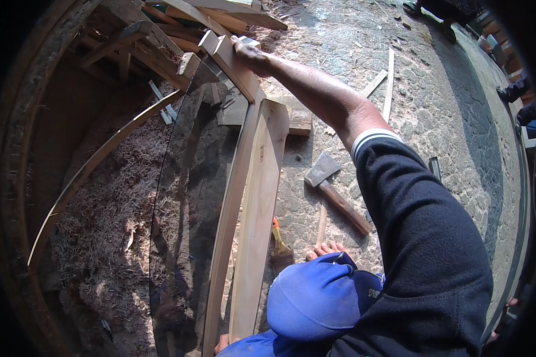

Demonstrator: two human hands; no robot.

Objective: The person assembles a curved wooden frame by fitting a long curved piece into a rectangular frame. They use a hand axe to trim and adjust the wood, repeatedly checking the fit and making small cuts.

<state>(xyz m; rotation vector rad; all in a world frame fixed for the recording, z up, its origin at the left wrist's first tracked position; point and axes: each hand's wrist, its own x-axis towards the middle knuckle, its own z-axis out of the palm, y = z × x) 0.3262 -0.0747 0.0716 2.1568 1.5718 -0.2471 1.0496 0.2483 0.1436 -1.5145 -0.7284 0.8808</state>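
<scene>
My right hand (251, 58) is clamped on the top end of a wooden frame (236, 202); the frame's long rail runs down from it toward 6 o'clock. At the rail's low end, also at 6 o'clock, a little of my left hand (221, 343) shows by the wood; I can't tell how it grips. Alongside the rail, toward 7 o'clock from my right hand, stands a dark see-through pane (187, 196). On the rail's other side is a pale board (263, 184). Further off, near 6 o'clock, is a paintbrush (280, 244) with a yellow handle, and at 5 o'clock a hatchet (335, 196) lies on the rough ground, with bare toes (335, 250) beyond it. Two thin slats (389, 86) lie at 3 o'clock. A curved wooden strip (110, 143) arcs at 8 o'clock, near heaped shavings (113, 202).
</scene>
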